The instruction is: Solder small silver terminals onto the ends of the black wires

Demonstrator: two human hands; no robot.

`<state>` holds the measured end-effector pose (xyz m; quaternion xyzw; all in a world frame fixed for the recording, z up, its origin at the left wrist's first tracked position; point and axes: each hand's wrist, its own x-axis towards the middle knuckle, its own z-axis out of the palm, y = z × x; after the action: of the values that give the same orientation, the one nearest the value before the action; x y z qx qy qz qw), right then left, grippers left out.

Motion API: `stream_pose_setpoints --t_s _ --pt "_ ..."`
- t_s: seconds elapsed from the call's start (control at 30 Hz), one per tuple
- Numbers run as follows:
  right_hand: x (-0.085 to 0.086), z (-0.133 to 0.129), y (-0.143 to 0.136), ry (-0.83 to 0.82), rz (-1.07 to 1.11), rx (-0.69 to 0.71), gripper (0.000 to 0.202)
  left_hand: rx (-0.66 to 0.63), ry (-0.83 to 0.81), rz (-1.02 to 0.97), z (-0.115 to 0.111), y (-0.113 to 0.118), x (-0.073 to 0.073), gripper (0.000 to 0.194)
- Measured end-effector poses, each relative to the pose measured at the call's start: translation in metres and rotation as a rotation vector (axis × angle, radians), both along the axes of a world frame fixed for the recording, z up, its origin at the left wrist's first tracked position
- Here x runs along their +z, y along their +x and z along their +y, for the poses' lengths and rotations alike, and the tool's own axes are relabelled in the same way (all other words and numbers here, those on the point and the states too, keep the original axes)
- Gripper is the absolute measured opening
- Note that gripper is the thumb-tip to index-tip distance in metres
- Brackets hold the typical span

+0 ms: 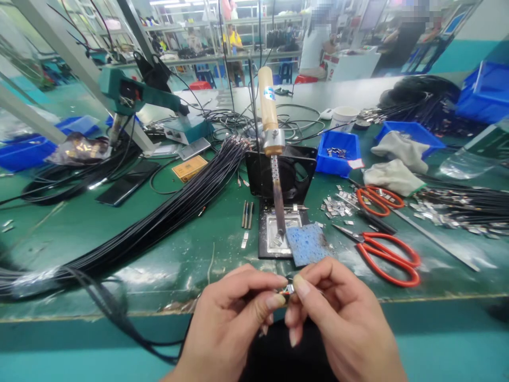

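The left hand (233,310) pinches a thin wire end (282,292) that points rightward from its fingertips to a small metal piece (290,288) gripped by the right hand (340,307), the two apparently touching between the thumbs.

We get bright, diffuse light, lamps (170,2) glowing high at the far end and glare streaking the near left of the table (59,233); we see the left hand (234,313) and right hand (345,313) fairly clearly, far shelves (191,26) hazy, far people (312,50) partly pixelated, side edges stretched
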<state>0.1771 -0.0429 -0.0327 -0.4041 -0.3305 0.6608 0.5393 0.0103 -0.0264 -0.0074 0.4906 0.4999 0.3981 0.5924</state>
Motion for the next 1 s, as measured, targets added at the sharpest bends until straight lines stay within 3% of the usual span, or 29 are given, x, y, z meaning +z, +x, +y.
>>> stream_pose_setpoints --t_s 0.37,0.57,0.73,0.9,1.0 --pt "0.000 0.005 0.001 0.044 0.040 0.010 0.016 0.039 -0.082 -0.099 0.001 0.004 0.004 0.005" --pt "0.003 0.006 0.002 0.139 -0.042 -0.032 0.014 0.033 -0.155 -0.144 0.002 0.005 0.003 0.006" --pt "-0.001 0.004 0.003 0.339 -0.184 -0.123 0.011 0.023 -0.228 -0.154 0.002 0.007 0.006 0.019" --pt "-0.009 0.001 0.006 0.565 -0.365 -0.182 0.025 -0.023 -0.313 -0.036 0.002 0.005 0.009 0.028" --pt "-0.011 0.000 0.007 0.594 -0.391 -0.181 0.028 -0.047 -0.330 -0.049 0.005 0.003 0.011 0.028"
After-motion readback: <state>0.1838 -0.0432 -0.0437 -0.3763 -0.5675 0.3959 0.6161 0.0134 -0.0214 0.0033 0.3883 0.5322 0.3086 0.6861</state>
